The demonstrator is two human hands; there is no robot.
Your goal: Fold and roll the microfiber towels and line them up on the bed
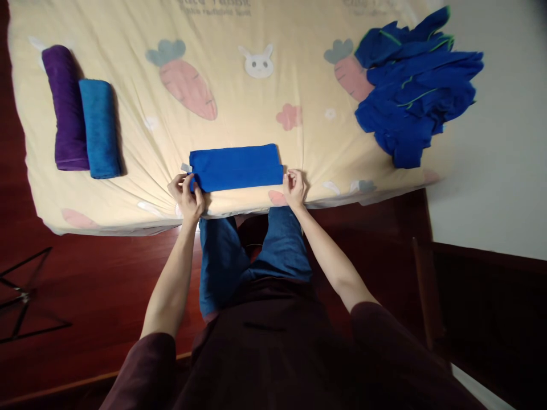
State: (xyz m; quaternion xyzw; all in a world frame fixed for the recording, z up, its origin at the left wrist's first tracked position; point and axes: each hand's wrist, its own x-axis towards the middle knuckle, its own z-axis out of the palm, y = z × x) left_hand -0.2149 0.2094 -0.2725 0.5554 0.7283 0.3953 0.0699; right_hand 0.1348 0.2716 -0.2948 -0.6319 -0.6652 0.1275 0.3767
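A blue cloth (235, 168) lies folded into a flat strip near the front edge of the bed, with a small pale tag at its left end. My left hand (188, 193) pinches the near left corner between thumb and fingers. At the opposite end, my right hand (294, 187) pinches the near right corner. Both hands rest low over the bedsheet, and the strip lies flat between them.
A yellow sheet with carrots and rabbits covers the bed (273, 34). On the left lie a purple roll (66, 108) and a blue roll (100, 128) of cloth. A heap of crumpled blue cloth (421, 91) sits at right, beside a pale wall (504, 142).
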